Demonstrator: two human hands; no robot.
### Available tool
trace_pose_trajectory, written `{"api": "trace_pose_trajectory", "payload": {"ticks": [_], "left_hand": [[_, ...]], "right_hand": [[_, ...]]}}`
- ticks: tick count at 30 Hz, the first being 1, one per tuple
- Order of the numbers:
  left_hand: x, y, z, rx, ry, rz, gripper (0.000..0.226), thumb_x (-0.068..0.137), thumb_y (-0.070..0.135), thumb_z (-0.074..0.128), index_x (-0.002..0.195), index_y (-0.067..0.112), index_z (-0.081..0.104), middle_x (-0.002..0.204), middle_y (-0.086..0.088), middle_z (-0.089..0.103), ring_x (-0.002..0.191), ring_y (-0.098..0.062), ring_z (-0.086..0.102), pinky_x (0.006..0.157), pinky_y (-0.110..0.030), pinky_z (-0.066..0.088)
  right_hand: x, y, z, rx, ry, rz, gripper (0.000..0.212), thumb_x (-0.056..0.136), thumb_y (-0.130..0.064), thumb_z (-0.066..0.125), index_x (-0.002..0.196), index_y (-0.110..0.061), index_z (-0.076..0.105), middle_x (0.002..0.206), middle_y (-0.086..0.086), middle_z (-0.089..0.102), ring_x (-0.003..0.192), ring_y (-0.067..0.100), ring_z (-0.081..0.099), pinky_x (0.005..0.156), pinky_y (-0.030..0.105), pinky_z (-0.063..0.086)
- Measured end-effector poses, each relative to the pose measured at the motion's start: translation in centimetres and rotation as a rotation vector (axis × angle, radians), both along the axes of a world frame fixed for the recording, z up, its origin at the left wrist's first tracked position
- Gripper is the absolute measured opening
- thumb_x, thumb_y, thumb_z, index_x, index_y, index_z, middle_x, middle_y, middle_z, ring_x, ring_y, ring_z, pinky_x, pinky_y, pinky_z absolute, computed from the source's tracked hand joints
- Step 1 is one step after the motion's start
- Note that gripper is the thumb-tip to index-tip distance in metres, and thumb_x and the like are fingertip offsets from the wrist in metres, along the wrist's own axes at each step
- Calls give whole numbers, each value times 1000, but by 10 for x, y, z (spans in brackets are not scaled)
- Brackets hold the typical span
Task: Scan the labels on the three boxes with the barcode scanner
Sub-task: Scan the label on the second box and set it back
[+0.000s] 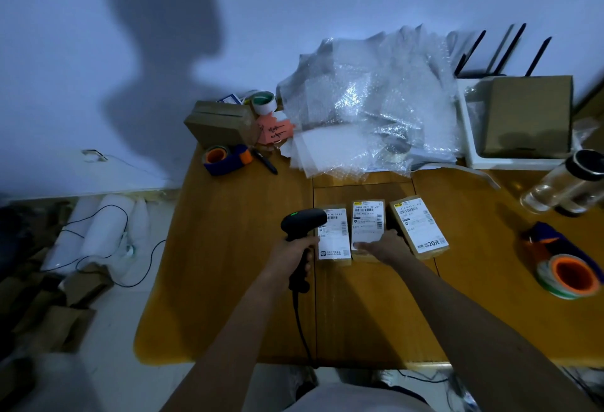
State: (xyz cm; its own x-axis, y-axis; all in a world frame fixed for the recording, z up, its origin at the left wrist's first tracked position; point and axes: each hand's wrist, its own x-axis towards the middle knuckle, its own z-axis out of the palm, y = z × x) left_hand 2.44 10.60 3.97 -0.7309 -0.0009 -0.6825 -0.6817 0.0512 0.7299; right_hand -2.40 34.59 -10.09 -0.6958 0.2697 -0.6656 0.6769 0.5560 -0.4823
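Three small cardboard boxes with white shipping labels lie side by side on the wooden table: the left box (335, 241), the middle box (367, 222) and the right box (420, 225). My left hand (295, 253) grips the handle of a black barcode scanner (304, 220), whose head with a green light sits over the left box's upper left corner. My right hand (382, 246) rests on the near end of the middle box, fingers on its label, thumb side toward the right box.
Bubble wrap (369, 101) is piled at the back of the table (228, 280). Tape rolls (570, 276), a tape dispenser (225, 158), a pen (264, 161), a brown box (219, 122), a white tray holding a carton (470, 153) and a glass jar (565, 182) surround the working area.
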Motion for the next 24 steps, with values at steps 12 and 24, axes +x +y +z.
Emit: {"api": "trace_pose_trajectory", "payload": {"ticks": [12, 24], "left_hand": [[-4, 10, 0, 9, 5, -28, 26, 90, 21, 76, 72, 10, 61, 55, -2, 54, 44, -17, 49, 49, -27, 44], [-18, 24, 21, 100, 36, -65, 20, 92, 20, 74, 81, 9, 62, 55, -2, 52, 43, -15, 47, 48, -27, 43]], "right_hand": [[14, 5, 54, -204, 74, -71, 46, 81, -28, 85, 115, -1, 71, 114, 12, 75, 98, 26, 74, 86, 39, 60], [23, 27, 84, -626, 254, -264, 44, 85, -2, 77, 127, -2, 65, 124, 14, 73, 105, 28, 73, 78, 37, 62]]}}
